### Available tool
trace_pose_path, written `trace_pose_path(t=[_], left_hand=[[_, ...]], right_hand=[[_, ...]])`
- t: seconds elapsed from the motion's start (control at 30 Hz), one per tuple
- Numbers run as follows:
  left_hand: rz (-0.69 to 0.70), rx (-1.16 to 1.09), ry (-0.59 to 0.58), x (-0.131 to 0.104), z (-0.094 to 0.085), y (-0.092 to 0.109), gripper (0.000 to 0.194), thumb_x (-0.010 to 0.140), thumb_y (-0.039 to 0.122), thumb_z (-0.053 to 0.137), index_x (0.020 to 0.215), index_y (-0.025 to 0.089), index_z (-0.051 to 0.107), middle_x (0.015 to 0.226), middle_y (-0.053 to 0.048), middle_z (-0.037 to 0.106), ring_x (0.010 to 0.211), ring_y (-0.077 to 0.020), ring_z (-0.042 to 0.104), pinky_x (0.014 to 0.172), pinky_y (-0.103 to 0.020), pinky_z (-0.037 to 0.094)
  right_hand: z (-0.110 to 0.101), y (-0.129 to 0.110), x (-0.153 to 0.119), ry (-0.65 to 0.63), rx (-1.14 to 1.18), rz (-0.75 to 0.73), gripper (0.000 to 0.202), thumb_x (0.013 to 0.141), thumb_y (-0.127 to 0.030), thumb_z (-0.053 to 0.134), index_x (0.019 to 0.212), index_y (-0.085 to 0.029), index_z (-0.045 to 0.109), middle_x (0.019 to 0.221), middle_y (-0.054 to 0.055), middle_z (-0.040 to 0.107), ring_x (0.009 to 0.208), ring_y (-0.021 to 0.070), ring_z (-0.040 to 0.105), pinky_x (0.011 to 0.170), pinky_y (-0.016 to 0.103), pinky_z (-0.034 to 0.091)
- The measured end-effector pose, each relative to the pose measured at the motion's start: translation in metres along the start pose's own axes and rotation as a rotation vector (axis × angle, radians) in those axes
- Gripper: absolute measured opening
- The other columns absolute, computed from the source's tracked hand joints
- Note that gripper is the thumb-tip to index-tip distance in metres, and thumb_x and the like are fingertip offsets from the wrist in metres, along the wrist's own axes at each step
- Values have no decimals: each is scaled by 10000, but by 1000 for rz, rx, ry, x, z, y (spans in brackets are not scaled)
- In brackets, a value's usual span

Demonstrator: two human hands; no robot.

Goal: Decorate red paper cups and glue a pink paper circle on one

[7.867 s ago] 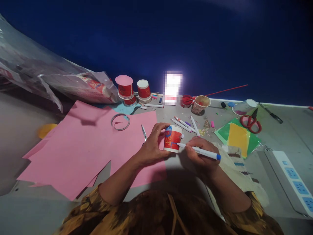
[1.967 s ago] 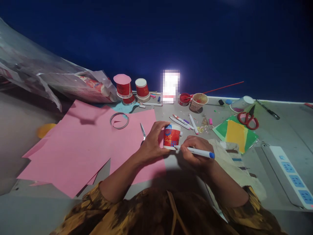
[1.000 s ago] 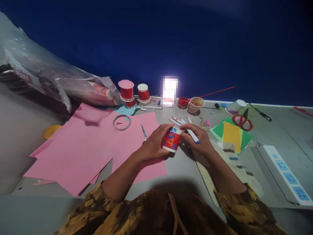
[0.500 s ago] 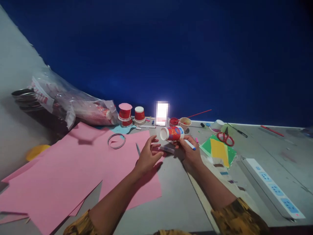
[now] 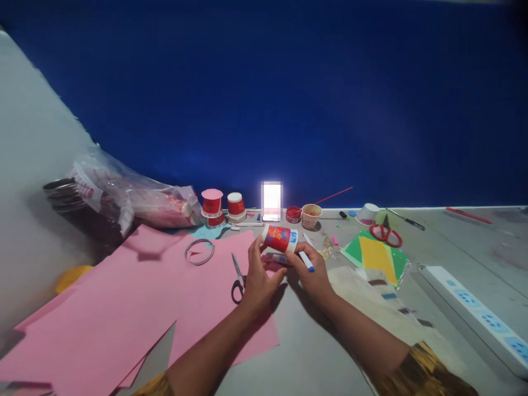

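A red paper cup (image 5: 280, 238) with a white rim and blue marks lies sideways in the air between my hands. My left hand (image 5: 263, 278) is closed round its left end, thumb below. My right hand (image 5: 312, 275) pinches the right end, and a white marker with a blue end (image 5: 306, 261) sticks out between its fingers. Beneath the cup, a clear tube-like thing is partly hidden by my hands. Black-handled scissors (image 5: 237, 290) lie beside my left hand, on pink paper (image 5: 111, 297).
Further back stand red paper cups (image 5: 236, 206), a red paint jar (image 5: 293, 214) and a bowl (image 5: 311, 216). A bagged stack of cups (image 5: 160, 206) lies left, a tape ring (image 5: 200, 252) on the paper. Rightward are red scissors (image 5: 386, 234), coloured sheets (image 5: 377, 256), a cloth (image 5: 363, 291) and a power strip (image 5: 478, 313).
My left hand, apart from the cup before, has moved right and closed on its left end. The cup has tilted and come lower. The camera view has shifted slightly.
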State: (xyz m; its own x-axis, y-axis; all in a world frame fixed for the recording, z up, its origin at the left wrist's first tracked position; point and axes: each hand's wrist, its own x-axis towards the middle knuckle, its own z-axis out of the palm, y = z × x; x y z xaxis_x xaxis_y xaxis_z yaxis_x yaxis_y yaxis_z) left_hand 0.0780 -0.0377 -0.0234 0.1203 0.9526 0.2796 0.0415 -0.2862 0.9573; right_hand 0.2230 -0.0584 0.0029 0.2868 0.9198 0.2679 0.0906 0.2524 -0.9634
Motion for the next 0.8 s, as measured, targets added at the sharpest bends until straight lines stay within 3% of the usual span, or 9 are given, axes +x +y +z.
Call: trace_pose_path(t=[0.17, 0.33, 0.47, 0.53, 0.63, 0.7, 0.8], left_hand=[[123, 185, 62, 6, -7, -1, 982, 803, 255, 765, 1580, 396, 181, 1622, -109, 283, 1522, -340, 328, 1162, -594, 437], [206, 201, 114, 9, -13, 1, 985, 747, 189, 776, 1544, 436, 252, 1571, -73, 366, 1447, -378, 408, 1078, -577, 505], [148, 140, 117, 18, -24, 6, 842, 756, 221, 778, 1471, 355, 355, 1549, -101, 420, 1444, -326, 445, 1095, -554, 501], [58, 21, 111, 25, -31, 10, 847, 753, 249, 788, 1472, 323, 346, 1538, -125, 461, 1446, -324, 478, 1114, -552, 491], [-82, -207, -56, 35, -44, 16, 921, 762, 328, 806, 1528, 282, 296, 1487, -157, 554, 1369, -341, 592, 1117, -549, 501], [-123, -305, -202, 38, -51, 20, 984, 727, 364, 845, 1552, 270, 317, 1514, -164, 558, 1366, -365, 604, 1115, -531, 516], [-156, -334, -335, 38, -60, 22, 1024, 621, 340, 925, 1522, 277, 442, 1586, -150, 517, 1445, -408, 526, 1123, -500, 524]], right_hand=[[12, -4, -9, -88, -76, -72, 284, 891, -447, 691, 755, -205, 630, 714, -14, 614, 666, 159, 553, 660, 286, 478], [17, -6, -17, -146, -180, -172, 202, 948, -388, 628, 893, -199, 672, 859, 27, 691, 795, 198, 623, 750, 314, 511], [6, -6, -18, -183, -311, -263, 155, 944, -351, 633, 895, -210, 675, 892, 37, 724, 833, 213, 664, 782, 331, 523], [-2, -6, -14, -201, -368, -245, 182, 957, -353, 613, 848, -221, 676, 791, 15, 707, 745, 198, 661, 717, 316, 514], [-15, -4, -3, -131, -412, -217, 177, 953, -372, 620, 863, -231, 679, 748, 1, 691, 692, 191, 654, 659, 312, 506], [-22, -1, 6, -124, -393, -230, 203, 899, -387, 693, 1030, -233, 695, 905, 30, 736, 782, 210, 689, 688, 328, 538], [-28, 4, 15, -232, -370, -258, 624, 786, -411, 838, 1349, -251, 622, 1234, 103, 706, 1021, 265, 698, 802, 388, 579]])
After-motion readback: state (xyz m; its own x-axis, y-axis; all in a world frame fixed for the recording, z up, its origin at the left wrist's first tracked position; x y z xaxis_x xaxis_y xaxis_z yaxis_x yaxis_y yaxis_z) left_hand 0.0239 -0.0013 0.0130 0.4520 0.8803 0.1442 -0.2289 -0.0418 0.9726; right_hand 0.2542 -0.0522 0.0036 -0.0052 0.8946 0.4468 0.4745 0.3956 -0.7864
